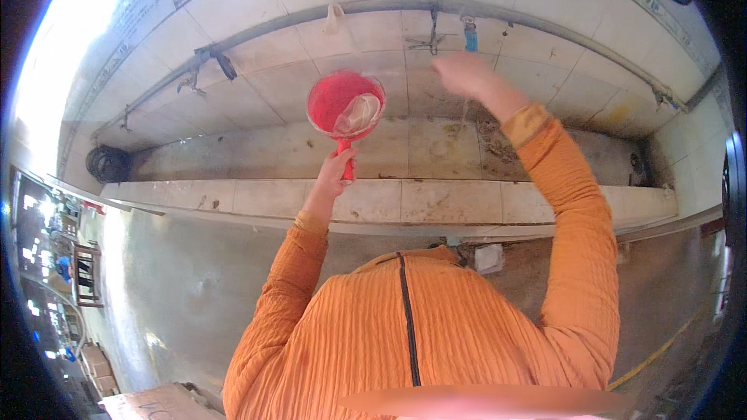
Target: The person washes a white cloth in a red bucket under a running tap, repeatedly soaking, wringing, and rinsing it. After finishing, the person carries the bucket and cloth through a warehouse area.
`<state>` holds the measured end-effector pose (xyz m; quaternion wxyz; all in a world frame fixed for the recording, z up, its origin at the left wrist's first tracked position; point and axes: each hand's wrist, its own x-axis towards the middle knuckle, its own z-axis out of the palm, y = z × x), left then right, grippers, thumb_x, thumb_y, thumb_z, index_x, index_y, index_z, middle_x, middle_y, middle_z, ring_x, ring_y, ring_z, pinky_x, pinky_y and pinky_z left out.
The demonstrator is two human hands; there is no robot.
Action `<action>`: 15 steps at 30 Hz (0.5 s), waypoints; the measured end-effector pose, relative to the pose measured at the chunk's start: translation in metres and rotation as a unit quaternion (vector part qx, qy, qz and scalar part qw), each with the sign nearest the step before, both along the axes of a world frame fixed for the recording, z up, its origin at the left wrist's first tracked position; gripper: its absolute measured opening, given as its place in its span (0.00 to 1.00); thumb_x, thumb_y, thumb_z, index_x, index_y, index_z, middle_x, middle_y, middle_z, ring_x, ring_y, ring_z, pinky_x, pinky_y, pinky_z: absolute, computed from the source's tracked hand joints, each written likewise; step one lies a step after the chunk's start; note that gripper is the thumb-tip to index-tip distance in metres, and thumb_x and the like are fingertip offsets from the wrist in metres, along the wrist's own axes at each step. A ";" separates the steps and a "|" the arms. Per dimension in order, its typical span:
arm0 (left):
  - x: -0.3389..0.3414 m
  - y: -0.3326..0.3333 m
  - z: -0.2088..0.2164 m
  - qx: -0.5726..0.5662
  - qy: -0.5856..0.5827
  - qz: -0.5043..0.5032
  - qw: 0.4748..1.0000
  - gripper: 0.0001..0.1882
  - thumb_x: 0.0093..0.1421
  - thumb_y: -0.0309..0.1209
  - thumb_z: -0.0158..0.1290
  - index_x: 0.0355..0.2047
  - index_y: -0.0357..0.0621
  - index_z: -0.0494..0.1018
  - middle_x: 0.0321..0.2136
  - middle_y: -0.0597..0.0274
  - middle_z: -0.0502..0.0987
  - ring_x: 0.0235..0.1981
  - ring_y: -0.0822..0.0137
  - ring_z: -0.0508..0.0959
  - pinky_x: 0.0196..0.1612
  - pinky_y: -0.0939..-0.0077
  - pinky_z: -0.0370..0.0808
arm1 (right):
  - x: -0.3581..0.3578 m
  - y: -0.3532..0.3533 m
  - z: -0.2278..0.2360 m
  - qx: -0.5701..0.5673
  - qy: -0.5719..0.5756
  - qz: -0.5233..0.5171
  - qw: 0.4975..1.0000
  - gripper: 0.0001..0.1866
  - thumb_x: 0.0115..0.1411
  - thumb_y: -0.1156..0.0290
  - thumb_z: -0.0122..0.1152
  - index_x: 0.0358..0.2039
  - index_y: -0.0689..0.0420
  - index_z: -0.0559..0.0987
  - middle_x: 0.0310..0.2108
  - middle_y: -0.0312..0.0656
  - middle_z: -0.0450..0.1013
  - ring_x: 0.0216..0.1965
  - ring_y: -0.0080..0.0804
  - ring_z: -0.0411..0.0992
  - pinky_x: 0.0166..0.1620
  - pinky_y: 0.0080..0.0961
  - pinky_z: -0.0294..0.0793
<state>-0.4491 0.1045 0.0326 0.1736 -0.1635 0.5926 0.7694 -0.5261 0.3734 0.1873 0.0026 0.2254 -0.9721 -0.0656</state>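
Over the tiled trough, my left hand [336,169] is closed around the handle of a red plastic dipper [325,103]. Its round bowl faces up, and a crumpled, whitish, translucent item [359,113] lies inside; I cannot make out its kind. My right hand [469,76] is raised at the tiled wall, just below a tap with a blue part [470,33]. Motion blurs its fingers, so their grip is unclear. A thin streak, seemingly water, runs down below that hand into the trough. Another metal tap [433,37] is just left of the blue one.
A pipe [311,17] runs along the wall, with more taps [191,84] at the left. The trough's raised front ledge [373,199] lies between me and the basin. A coiled black hose [108,164] sits at its left end. Cardboard [159,404] is at the lower left.
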 end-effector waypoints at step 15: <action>0.076 -0.052 0.013 0.124 -0.030 0.099 0.987 0.07 0.50 0.33 0.49 0.24 0.46 0.63 0.12 0.70 0.64 0.11 0.76 0.64 0.11 0.83 0.61 | 0.012 0.069 -0.044 -0.342 -0.439 -0.218 0.802 0.16 0.54 0.57 0.45 0.32 0.58 0.66 0.14 0.34 0.62 0.11 0.20 0.61 0.11 0.16 0.60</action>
